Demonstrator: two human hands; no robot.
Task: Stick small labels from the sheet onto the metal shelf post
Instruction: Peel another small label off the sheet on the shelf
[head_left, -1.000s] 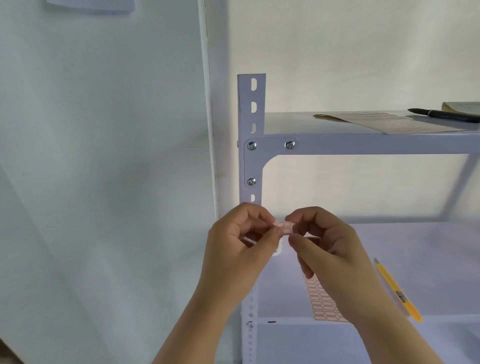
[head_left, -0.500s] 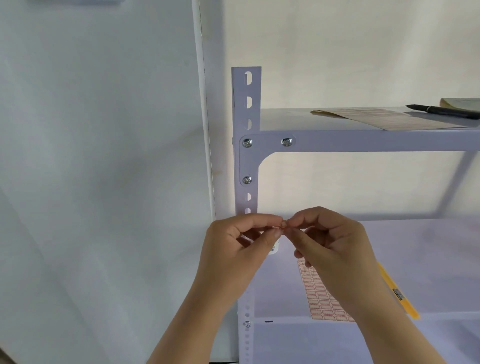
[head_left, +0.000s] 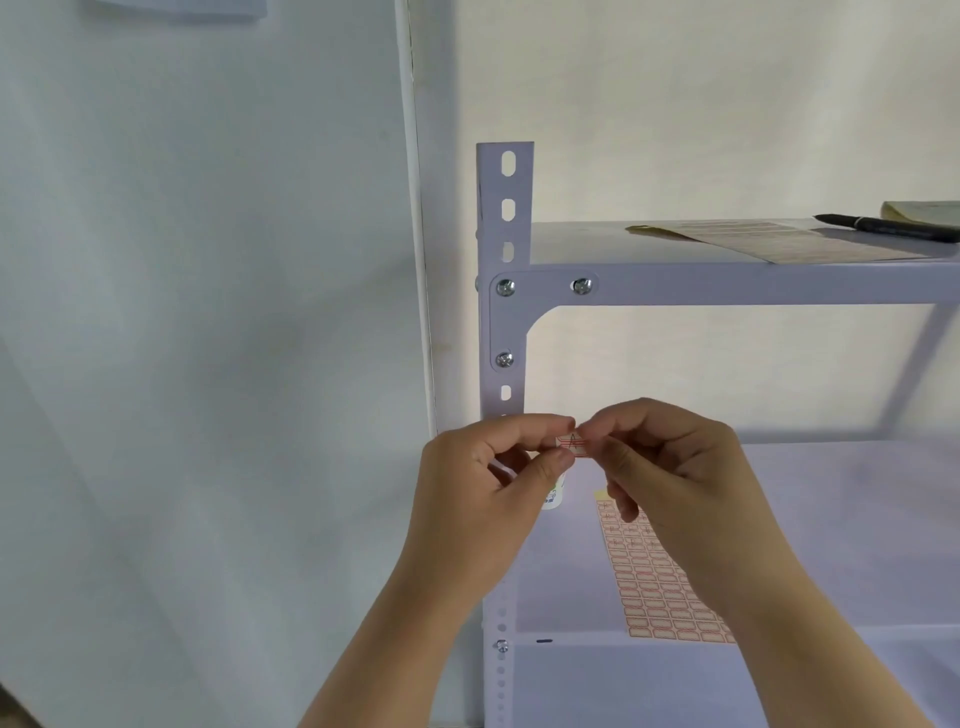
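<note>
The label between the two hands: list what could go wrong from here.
1. The small label is pinched from both sides by the left hand and right hand; it may curl or stick to the fingers.
2. The shelf post is narrow, with slots and screws, so the label could land crooked or over a hole.
3. The hands partly cover the label sheet, so a forearm might nudge it.

A pale bluish wall (head_left: 197, 312) filled the left side, meeting a cream wall (head_left: 701, 114) at a corner trimmed by a white vertical strip (head_left: 415, 260) — soft, even light lay everywhere. Pale grey metal shelving (head_left: 779, 283) stood against the cream wall.
</note>
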